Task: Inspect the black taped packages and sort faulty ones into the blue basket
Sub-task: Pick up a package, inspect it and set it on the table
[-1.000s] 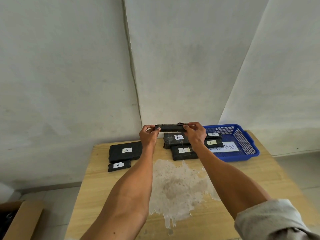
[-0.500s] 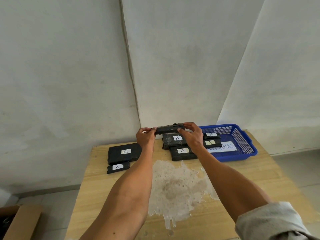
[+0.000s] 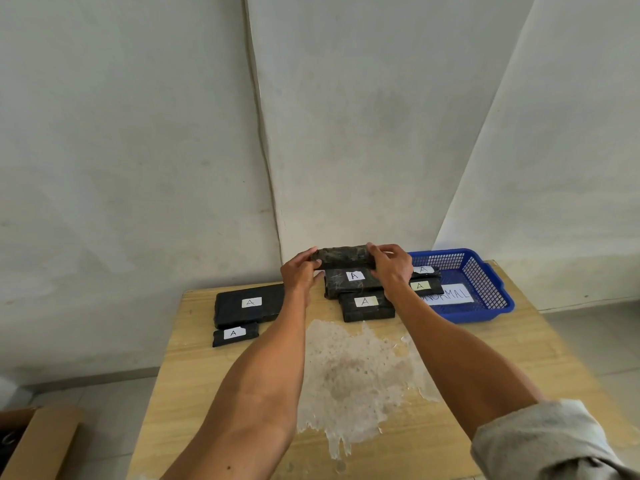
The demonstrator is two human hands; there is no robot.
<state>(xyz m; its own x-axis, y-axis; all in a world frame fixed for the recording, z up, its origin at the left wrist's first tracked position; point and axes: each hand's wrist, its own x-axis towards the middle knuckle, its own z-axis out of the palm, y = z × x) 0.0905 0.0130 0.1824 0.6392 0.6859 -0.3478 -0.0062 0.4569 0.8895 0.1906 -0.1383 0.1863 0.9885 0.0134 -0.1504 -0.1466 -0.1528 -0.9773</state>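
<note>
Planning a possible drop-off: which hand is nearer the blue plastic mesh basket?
Right. The right hand grips the right end of the black taped package, close beside the blue plastic mesh basket's left side; the left hand grips the package's left end, farther from the basket.

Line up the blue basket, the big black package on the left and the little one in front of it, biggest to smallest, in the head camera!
1. blue basket
2. big left package, one end hidden
3. little package

Glossy crinkled tape package (image 3: 343,257), blue plastic mesh basket (image 3: 485,285), wood-grain table (image 3: 540,355)
</note>
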